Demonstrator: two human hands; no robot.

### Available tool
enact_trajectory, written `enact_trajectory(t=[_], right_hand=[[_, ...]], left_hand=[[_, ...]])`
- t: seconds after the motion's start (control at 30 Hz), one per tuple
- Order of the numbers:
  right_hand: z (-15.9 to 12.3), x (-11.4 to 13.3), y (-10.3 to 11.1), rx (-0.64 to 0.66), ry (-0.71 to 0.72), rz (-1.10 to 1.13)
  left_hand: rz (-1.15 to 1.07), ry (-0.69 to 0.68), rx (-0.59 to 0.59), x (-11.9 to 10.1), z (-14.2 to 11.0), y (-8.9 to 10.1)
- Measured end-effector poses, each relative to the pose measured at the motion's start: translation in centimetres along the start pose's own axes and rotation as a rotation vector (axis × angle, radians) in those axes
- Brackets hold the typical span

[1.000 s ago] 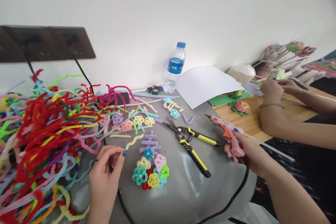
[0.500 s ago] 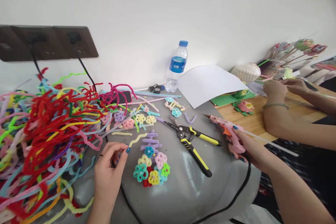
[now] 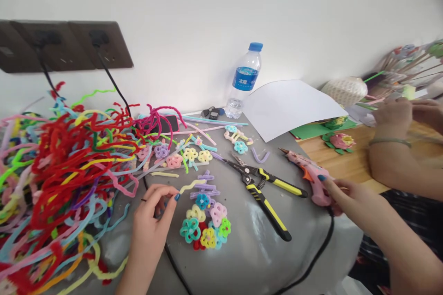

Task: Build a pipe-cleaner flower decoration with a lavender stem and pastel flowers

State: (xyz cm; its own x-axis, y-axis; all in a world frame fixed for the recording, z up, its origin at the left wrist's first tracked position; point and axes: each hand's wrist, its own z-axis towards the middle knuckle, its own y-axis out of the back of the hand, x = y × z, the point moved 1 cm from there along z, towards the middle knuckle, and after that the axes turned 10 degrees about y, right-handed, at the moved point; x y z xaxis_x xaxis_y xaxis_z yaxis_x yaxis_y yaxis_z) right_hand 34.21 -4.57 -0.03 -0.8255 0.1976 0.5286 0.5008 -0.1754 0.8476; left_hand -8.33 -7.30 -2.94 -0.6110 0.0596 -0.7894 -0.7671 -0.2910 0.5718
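Observation:
My left hand (image 3: 152, 221) rests on the grey cloth-covered surface (image 3: 249, 258), thumb and fingers pinched on the end of a short wavy yellow pipe-cleaner piece (image 3: 189, 186). Just right of it lies a cluster of small pipe-cleaner flowers (image 3: 206, 223) in teal, pink, yellow and green under a purple stem. My right hand (image 3: 346, 193) grips the handle of a pink hot-glue gun (image 3: 308, 173), nozzle pointing left, low over the surface. The gun's black cord (image 3: 311, 258) trails toward me.
Yellow-handled pliers (image 3: 266, 193) lie open between my hands. A big tangle of coloured pipe cleaners (image 3: 62, 170) fills the left. A water bottle (image 3: 244, 80), white paper (image 3: 290, 106) and loose flowers (image 3: 190, 154) sit behind. Another person's hands (image 3: 398, 120) work at the right.
My right hand has lowered the glue gun toward the surface. My left hand stays pinched at the yellow piece. The view has swung a little to the left.

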Motion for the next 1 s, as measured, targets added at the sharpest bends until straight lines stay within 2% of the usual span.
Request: enact_trajectory(t=[0.07,0.13,0.2,0.23,0.3,0.4,0.5,0.63,1.0], right_hand=[[-0.3,-0.8,1.0,0.037,-0.117,-0.086],[-0.9,-0.3,1.8,-0.042,-0.136,-0.144],[-1.8,1.7,1.6,-0.185,-0.018,-0.128],[-2.3,3.3,1.0,-0.221,0.070,-0.042],[-3.2,7.0,-1.1,-0.190,0.258,0.158],[-4.2,12.5,-5.0,0.043,0.570,0.337],[-4.3,15.5,-7.9,0.168,0.689,0.386],[-3.7,16.1,-9.2,0.236,0.729,0.393],[-3.0,15.7,-9.4,0.291,0.749,0.368]], left_hand=[[0.015,-0.020,0.052,-0.6,0.4,0.2],[0.010,-0.001,0.072,-1.3,0.9,0.3],[0.009,0.000,0.112,-2.0,1.4,0.3],[0.008,-0.002,0.134,-2.2,1.6,0.3],[0.005,-0.005,0.166,-2.5,1.9,0.2],[-0.003,-0.013,0.183,-2.5,2.0,0.1],[-0.018,-0.016,0.187,-2.4,2.0,0.1],[-0.040,0.001,0.206,-2.5,2.0,0.0],[-0.036,0.079,0.243,-2.5,2.0,-0.5]])
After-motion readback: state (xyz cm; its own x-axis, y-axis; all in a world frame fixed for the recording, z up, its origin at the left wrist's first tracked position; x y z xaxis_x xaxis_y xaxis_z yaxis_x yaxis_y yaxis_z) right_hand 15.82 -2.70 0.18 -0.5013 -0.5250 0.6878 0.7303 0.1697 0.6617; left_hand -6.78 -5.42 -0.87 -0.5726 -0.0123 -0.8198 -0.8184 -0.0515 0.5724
